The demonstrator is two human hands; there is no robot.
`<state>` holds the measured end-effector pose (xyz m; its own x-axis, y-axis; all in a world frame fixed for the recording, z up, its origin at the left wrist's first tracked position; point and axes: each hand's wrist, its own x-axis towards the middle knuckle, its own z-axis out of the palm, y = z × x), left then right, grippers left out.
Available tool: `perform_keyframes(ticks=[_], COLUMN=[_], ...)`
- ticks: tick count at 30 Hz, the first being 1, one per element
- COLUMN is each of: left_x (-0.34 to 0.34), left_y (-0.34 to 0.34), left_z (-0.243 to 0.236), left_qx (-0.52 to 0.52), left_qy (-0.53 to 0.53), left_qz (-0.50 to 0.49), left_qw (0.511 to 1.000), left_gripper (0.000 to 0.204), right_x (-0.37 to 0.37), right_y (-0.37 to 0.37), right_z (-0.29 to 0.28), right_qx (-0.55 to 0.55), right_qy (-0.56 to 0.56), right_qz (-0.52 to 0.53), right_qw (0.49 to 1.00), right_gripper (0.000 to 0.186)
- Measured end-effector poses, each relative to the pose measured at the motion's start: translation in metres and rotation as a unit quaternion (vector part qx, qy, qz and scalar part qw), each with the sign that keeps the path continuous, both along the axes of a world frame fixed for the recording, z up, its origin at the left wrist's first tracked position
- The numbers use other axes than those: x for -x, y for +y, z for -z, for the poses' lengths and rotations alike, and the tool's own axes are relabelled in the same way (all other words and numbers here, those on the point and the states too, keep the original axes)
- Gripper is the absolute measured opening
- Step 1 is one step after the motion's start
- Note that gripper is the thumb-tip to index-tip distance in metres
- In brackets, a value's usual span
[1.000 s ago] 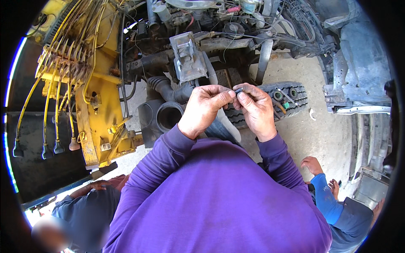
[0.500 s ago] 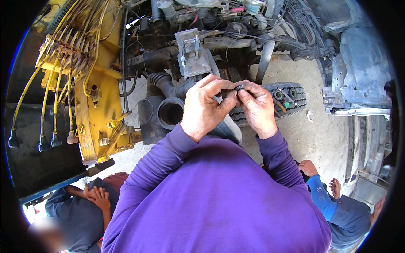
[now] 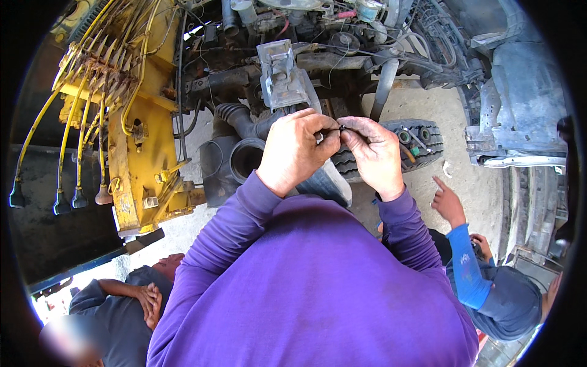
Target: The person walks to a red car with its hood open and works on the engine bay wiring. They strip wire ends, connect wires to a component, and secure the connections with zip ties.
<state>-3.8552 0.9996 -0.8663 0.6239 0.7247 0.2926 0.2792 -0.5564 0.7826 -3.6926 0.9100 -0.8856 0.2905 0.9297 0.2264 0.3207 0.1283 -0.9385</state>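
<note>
Right hand [image 3: 374, 151] pinches small dark part [image 3: 342, 128], thumb against forefinger. Left hand [image 3: 297, 150], at nine o'clock, is pinched closed beside it; cannot tell what it holds.

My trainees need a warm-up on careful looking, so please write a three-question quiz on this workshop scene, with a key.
1. What colour is the large metal frame on the picture's left?
A) Blue
B) Yellow
C) Red

2. True or false: the left hand and right hand are stretched wide apart.

3. Fill in: a green piece rests among other parts on a black, treaded ____.

Key:
1. B
2. False; they come together at a small dark piece.
3. tyre
</note>
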Motion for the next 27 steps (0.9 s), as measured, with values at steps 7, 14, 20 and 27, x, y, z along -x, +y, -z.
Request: perform_keyframes(ticks=[7,14,20,27], left_x=[0.008,0.007,0.023,0.015], left_y=[0.008,0.006,0.002,0.002], left_z=[0.001,-0.002,0.023,0.027], left_qx=[0.047,0.049,0.174,0.257], left_qy=[-0.004,0.009,0.016,-0.038], left_qz=[0.037,0.058,0.049,0.075], left_qw=[0.998,0.997,0.983,0.963], left_gripper=[0.016,0.016,0.01,0.013], right_x=[-0.002,0.0,0.012,0.016], right_y=[0.0,-0.007,-0.012,-0.019], right_z=[0.0,0.003,0.015,0.024], right_qx=[0.025,0.056,0.071,0.07], right_qy=[-0.015,0.061,0.12,0.346], right_qz=[-0.042,-0.037,-0.088,-0.053], right_qw=[0.999,0.996,0.986,0.934], right_gripper=[0.018,0.025,0.012,0.019])
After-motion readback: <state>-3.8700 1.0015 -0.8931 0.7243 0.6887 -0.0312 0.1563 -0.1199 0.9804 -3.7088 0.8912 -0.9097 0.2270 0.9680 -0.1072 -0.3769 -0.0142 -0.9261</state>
